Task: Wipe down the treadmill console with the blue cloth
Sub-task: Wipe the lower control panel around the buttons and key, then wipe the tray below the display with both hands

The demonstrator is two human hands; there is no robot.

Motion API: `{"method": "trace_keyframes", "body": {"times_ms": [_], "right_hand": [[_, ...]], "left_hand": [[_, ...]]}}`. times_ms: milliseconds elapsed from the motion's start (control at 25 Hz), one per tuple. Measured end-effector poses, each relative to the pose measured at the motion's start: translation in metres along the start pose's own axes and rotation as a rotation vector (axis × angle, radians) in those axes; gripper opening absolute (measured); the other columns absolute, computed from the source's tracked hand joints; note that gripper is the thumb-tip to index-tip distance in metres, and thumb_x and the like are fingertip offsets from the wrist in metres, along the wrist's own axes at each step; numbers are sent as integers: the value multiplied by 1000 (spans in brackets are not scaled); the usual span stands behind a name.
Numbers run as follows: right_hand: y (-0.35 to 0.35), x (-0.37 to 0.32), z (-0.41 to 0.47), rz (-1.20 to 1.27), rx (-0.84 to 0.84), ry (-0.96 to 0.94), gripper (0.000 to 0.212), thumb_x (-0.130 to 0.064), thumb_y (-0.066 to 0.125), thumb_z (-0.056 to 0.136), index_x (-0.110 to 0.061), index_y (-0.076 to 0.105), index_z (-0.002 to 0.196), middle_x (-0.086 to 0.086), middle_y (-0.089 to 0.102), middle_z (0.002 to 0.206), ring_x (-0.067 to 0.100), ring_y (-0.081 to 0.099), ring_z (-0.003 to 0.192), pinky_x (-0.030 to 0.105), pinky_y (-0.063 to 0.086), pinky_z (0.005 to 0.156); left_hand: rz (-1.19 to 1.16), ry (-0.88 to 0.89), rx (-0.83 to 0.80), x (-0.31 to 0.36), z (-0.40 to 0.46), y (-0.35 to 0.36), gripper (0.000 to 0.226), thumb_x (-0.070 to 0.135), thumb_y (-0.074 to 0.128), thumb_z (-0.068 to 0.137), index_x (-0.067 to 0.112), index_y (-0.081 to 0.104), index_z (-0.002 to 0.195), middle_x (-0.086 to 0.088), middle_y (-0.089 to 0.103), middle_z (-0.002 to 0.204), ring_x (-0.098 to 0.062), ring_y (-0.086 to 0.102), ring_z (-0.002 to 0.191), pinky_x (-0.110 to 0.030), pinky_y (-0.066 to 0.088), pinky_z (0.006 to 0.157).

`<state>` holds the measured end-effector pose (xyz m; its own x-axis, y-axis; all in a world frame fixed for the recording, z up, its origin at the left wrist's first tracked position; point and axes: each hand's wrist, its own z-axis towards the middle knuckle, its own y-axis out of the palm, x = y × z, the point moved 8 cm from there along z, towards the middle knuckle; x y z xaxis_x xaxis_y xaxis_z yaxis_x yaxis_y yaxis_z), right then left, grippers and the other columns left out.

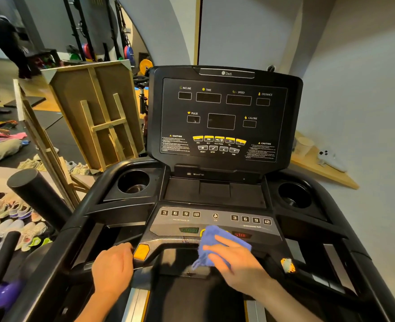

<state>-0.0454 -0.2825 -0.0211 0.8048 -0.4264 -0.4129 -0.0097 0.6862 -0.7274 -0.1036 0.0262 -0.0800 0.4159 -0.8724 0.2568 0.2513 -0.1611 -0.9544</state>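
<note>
The black treadmill console stands ahead with dark displays and yellow buttons. Below it runs a grey control strip with numbered keys and a fan button. My right hand presses the crumpled blue cloth onto the strip's lower middle, between the green start and red stop displays. The cloth hangs partly over the front handlebar. My left hand rests curled on the left handlebar next to an orange button.
Two cup holders flank a flat tray. A wooden frame leans at the left, with a black roller and several shoes on the floor. A wooden shelf sits at the right wall. A person stands far left.
</note>
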Motion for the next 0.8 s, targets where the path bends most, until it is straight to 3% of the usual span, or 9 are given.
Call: {"method": "trace_keyframes", "body": {"times_ms": [80, 160, 280, 360, 400, 560, 640, 720, 800], "right_hand": [[-31, 32, -14, 120, 141, 301, 23, -26, 52, 103, -29, 75, 100, -14, 75, 93, 3, 68, 88, 16, 50, 88], [-58, 52, 0, 329, 252, 528, 31, -5, 57, 100, -29, 71, 87, -21, 69, 78, -3, 62, 72, 24, 52, 69], [-96, 22, 42, 724, 401, 141, 44, 14, 52, 96, -22, 77, 100, -16, 76, 92, 3, 69, 97, 36, 53, 88], [-98, 41, 40, 622, 481, 525, 58, 4, 48, 101, -46, 75, 95, -25, 73, 87, -3, 68, 90, 25, 52, 82], [-92, 42, 36, 465, 468, 667, 48, -4, 48, 103, -43, 73, 94, -26, 73, 88, -4, 68, 91, 20, 51, 82], [-34, 34, 43, 406, 278, 778, 25, -31, 47, 104, -30, 71, 107, -23, 64, 107, 3, 61, 108, 36, 50, 93], [3, 29, 51, 334, 47, 818, 57, -64, 30, 95, -33, 63, 130, -23, 50, 140, 10, 41, 139, 36, 30, 118], [27, 27, 43, 209, -99, 759, 91, -87, 6, 79, -40, 48, 144, -14, 30, 161, 15, 16, 153, 33, 0, 124], [30, 30, 40, 181, -157, 737, 96, -90, 1, 75, -42, 43, 147, -13, 22, 164, 15, 7, 154, 35, -1, 124]], "left_hand": [[-12, 2, -1, 1, 0, 0, 21, 8, 86, 61, 18, 67, 63, 3, 60, 47, -2, 33, 41, -17, 38, 45], [5, 42, -13, 4, 0, 1, 23, 6, 87, 59, 16, 67, 63, 1, 60, 48, -6, 41, 39, -23, 46, 44], [-130, -7, 13, 6, 2, -11, 15, 6, 73, 78, 16, 63, 74, -2, 63, 60, -13, 54, 52, -29, 48, 52], [-405, -106, 97, 11, 12, -24, 18, 10, 48, 94, 17, 62, 84, -1, 62, 78, -15, 56, 72, -32, 45, 69], [-520, -130, 139, 16, 17, -30, 20, 12, 43, 96, 16, 62, 88, 0, 60, 85, -16, 55, 81, -34, 43, 76], [-602, 15, 184, 67, 31, -52, 15, 14, 46, 94, 18, 60, 97, 3, 57, 94, -14, 48, 92, -31, 36, 80], [-608, 120, 187, 92, 30, -58, 13, 14, 48, 93, 19, 59, 97, 6, 57, 95, -11, 48, 91, -27, 35, 79], [-604, 192, 167, 112, 32, -61, 13, 21, 45, 94, 24, 57, 96, 10, 56, 93, -8, 48, 90, -26, 36, 77], [-578, 254, 119, 130, 36, -57, 14, 28, 43, 92, 28, 57, 94, 13, 55, 91, -8, 48, 87, -28, 38, 76]]}}
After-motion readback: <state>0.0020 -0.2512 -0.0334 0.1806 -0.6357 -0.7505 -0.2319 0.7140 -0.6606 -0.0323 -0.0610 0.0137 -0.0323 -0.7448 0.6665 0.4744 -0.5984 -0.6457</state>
